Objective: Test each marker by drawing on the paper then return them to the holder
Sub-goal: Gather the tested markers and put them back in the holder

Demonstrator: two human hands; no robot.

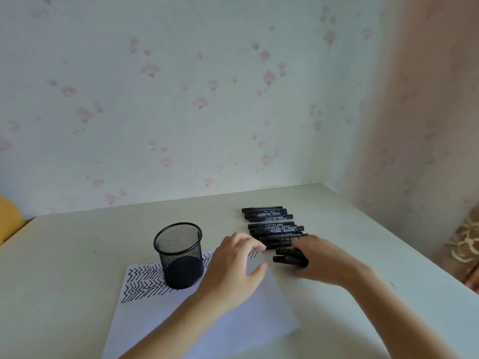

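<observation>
A black mesh holder (pixel 178 255) stands upright on the far left part of a white paper (pixel 207 330) marked with black zigzag lines. Several black markers (pixel 272 224) lie side by side in a row on the table to the right of the paper. My right hand (pixel 324 260) rests at the near end of that row, its fingers curled over two markers (pixel 287 256). My left hand (pixel 236 265) hovers over the paper's far right corner, fingers spread toward the markers, holding nothing.
The pale table (pixel 64 268) ends at a flowered wall behind and a wall to the right. A yellow object (pixel 10 218) sits past the table's left edge. A patterned object (pixel 466 242) lies beyond the right edge.
</observation>
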